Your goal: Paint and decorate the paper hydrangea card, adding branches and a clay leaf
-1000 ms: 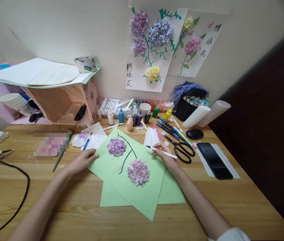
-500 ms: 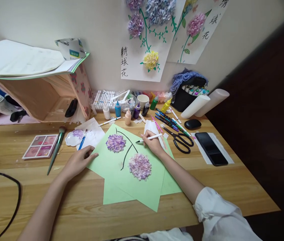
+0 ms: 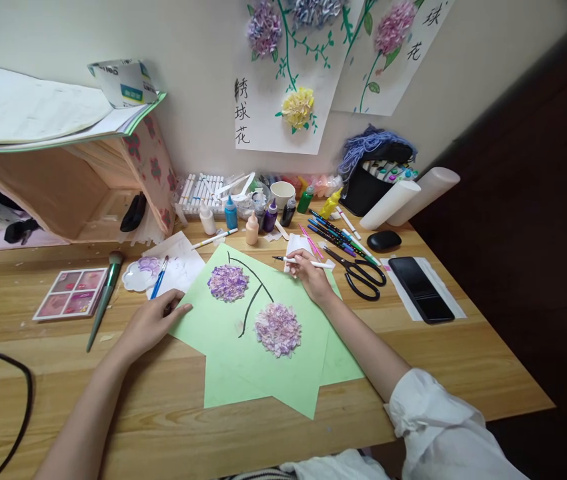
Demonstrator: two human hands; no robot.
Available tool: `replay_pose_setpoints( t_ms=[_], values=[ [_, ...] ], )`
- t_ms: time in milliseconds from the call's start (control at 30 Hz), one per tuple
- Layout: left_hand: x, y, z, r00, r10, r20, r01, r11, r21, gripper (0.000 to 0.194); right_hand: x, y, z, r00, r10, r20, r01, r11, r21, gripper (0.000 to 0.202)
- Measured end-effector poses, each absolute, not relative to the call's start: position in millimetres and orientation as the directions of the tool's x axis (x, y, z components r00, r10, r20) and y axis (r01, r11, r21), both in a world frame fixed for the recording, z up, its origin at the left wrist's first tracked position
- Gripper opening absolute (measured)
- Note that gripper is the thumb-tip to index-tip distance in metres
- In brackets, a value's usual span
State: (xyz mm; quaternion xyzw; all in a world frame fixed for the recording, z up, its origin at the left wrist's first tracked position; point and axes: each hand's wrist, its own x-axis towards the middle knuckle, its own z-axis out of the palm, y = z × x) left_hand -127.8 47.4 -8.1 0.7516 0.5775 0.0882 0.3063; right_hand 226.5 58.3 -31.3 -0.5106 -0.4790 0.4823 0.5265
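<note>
**Pen (image 3: pixel 323 265) has swung up from the black line (image 3: pixel 262 285) to just past the paper's far edge**

Left hand (image 3: pixel 151 325) rests on the left corner of the green paper (image 3: pixel 283 387), thumb and fingers parted; if that light hold slackened, the smooth sheet could skid over the loose sheet beneath. Both lie on the wooden table (image 3: pixel 163 413). Next comes a round, crumpled purple flower (image 3: pixel 228 283), then thin curving strokes, which might smear if wet and brushed by a wrist. Lower right sits a paler, ruffled flower (image 3: pixel 278 330); a dragged forearm could loosen its raised bits. Well apart from the other, the right hand (image 3: pixel 313 277) pinches the slim white pen, whose dark tip could drip.
</note>
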Motion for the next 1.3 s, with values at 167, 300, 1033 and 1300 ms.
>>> replay_pose_setpoints(
  t_ms=[167, 300, 1033, 1300],
  values=[
    [-127, 47, -7, 0.322, 0.921, -0.221, 0.811, -0.148, 0.566, 0.025, 222, 54, -33, 0.047, 0.999, -0.002, 0.014, -0.003, -1.0, 0.026],
    [-126, 47, -7, 0.321, 0.919, -0.23, 0.811, -0.141, 0.567, 0.029, 218, 50, -32, 0.027, 1.0, -0.005, 0.062, -0.007, -0.998, 0.031],
    [-124, 44, -4, 0.33, 0.923, -0.195, 0.791, -0.158, 0.59, 0.035, 216, 47, -24, -0.024, 1.0, 0.009, 0.217, 0.014, -0.976, 0.024],
    [-124, 44, -4, 0.321, 0.927, -0.196, 0.8, -0.155, 0.579, 0.035, 216, 47, -24, -0.09, 0.995, 0.031, 0.204, 0.049, -0.978, 0.02]
  ],
)
